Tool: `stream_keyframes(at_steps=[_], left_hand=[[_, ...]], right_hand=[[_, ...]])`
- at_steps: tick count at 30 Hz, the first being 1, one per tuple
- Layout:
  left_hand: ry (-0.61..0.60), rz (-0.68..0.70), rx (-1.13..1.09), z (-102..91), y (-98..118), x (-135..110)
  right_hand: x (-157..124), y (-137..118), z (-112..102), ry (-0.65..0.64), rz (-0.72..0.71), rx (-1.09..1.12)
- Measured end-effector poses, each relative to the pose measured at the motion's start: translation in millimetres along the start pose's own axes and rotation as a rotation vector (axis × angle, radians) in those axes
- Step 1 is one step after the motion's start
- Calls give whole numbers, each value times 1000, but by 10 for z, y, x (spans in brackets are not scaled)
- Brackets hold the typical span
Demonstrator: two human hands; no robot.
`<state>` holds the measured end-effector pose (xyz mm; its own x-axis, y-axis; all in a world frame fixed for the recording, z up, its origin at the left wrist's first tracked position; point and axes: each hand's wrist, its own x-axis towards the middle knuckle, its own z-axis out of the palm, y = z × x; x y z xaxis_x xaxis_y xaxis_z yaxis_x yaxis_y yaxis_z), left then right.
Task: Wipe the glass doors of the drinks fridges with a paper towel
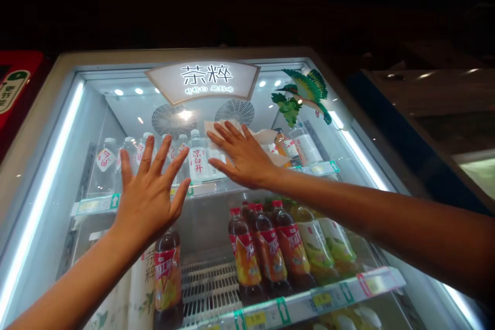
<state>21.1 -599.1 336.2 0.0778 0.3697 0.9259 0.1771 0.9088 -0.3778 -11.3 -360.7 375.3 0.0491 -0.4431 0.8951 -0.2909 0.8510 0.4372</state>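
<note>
My left hand (149,191) is open, its fingers spread wide in front of the glass door of a lit drinks cooler (185,55); I cannot tell whether it touches the glass. Higher and to the right, my right hand (242,157) lies flat with fingers apart, holding a white cloth (265,137) against the glass. Parts of the cloth stick out above and to the right of the fingers; the rest is hidden under the palm. Behind the glass stand clear water bottles (198,157) on the upper shelf, partly covered by both hands.
Red-labelled tea bottles (266,245) and green-labelled bottles (315,237) fill part of the lower shelf (309,299). A fan-shaped sign (203,81) and a bird sticker (305,93) are at the top. A red machine (19,87) stands left, a dark blue panel (417,129) right.
</note>
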Motion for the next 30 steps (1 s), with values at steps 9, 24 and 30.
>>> stream_keyframes(at_steps=[9,24,30], left_hand=[[28,62,-31,-123,-599,-360],[40,8,28,-305,-1198,-739],[27,-44,2,-253,-1170,-767]], right_hand=[[155,-808,190,-3,-52,-60],[921,-1494,440,34,-58,-101],[947,-1545,388,-47,44,-99]])
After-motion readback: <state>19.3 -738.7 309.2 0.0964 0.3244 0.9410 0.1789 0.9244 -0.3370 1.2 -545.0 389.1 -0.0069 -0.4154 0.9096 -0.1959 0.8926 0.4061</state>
